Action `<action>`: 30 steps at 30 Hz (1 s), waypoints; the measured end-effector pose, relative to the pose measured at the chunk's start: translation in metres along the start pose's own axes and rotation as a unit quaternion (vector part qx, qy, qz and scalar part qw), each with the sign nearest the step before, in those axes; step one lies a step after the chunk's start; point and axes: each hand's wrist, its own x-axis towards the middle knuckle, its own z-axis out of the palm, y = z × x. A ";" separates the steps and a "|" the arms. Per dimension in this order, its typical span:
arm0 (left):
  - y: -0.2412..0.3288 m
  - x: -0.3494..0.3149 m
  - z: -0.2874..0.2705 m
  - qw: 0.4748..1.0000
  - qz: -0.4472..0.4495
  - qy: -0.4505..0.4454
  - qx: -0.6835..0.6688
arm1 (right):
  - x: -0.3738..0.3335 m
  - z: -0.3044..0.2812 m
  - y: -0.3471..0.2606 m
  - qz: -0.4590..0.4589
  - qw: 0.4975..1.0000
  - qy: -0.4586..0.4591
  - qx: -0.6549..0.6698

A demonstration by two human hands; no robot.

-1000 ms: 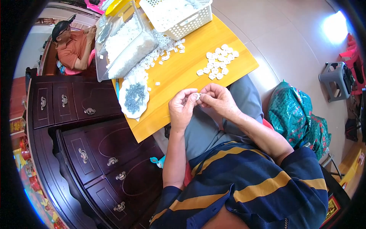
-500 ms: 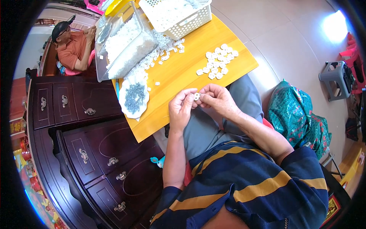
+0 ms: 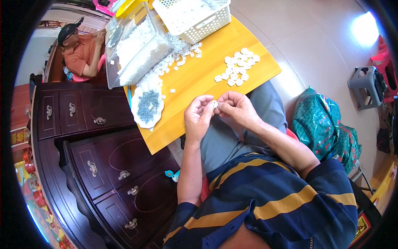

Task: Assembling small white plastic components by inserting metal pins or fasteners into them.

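Note:
A small white plastic piece (image 3: 215,104) is pinched between my two hands, just off the front edge of the yellow table (image 3: 182,106). My left hand (image 3: 198,117) grips it between thumb and fingers, and my right hand (image 3: 235,108) closes on it from the other side. Fingers cover most of the piece. Left of my hands, a white scalloped dish (image 3: 156,117) holds a heap of small dark metal pins (image 3: 148,106). Beyond my right hand, a group of round white pieces (image 3: 239,67) lies on the tabletop.
A clear plastic bin (image 3: 124,76) and a white perforated basket (image 3: 210,30), both full of white pieces, stand at the far side, with loose pieces spilled beside them. A dark wooden cabinet (image 3: 83,141) borders the left. Green bags (image 3: 317,116) rest on the floor; another person (image 3: 81,52) sits far left.
My fingers have turned the small white piece slightly; it now shows less of its face. The hands have hardly moved, and the view has shifted a little.

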 end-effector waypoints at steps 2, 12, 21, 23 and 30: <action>0.001 0.000 -0.001 1.000 -0.006 -0.011 0.003 | -0.001 0.001 0.000 0.000 1.000 -0.002 0.000; 0.002 0.000 -0.002 1.000 -0.021 -0.007 -0.011 | -0.001 0.000 0.001 0.007 1.000 -0.006 0.019; -0.002 0.000 -0.003 1.000 0.005 -0.016 0.007 | 0.001 -0.003 0.002 0.018 1.000 -0.009 0.019; -0.002 0.000 -0.004 1.000 -0.004 -0.017 0.009 | 0.001 -0.003 0.002 0.015 1.000 -0.011 0.014; 0.002 -0.003 -0.003 0.998 0.031 -0.041 0.037 | 0.000 -0.004 0.001 0.019 0.999 -0.017 0.029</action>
